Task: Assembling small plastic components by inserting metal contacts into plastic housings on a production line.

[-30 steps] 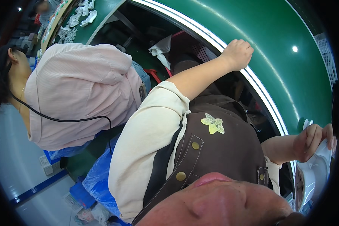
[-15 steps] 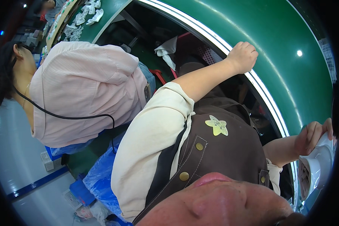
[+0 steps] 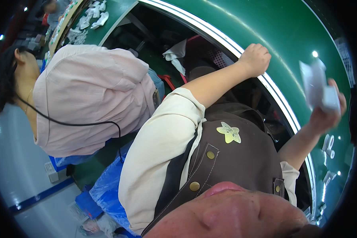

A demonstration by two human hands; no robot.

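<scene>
My left hand [image 3: 254, 60] is curled into a fist at the white edge strip [image 3: 279, 95] of the green work surface [image 3: 277, 23]. Whether anything is inside its fingers is hidden. Off to the right, my right hand [image 3: 325, 119] is raised over the same surface and grips a white plastic part [image 3: 314, 85] with a hollow, angular shape. Motion blurs both this hand and the part, so finer detail is lost. Below the right hand, another small white part [image 3: 328, 146] lies on the green surface, with a further white piece [image 3: 328, 177] nearer me.
At my left sits a co-worker in a pale pink shirt [image 3: 91, 95], with a black cable [image 3: 79, 124] across the back. Several white parts [image 3: 100, 20] lie on a green table beyond. A blue plastic bag [image 3: 111, 182] hangs behind me; a white cloth [image 3: 175, 53] shows under the bench.
My right hand has swung up and away from the bench's right end, turning the white plastic part upright. White pieces beneath it have come into view. My left hand stays where it was.
</scene>
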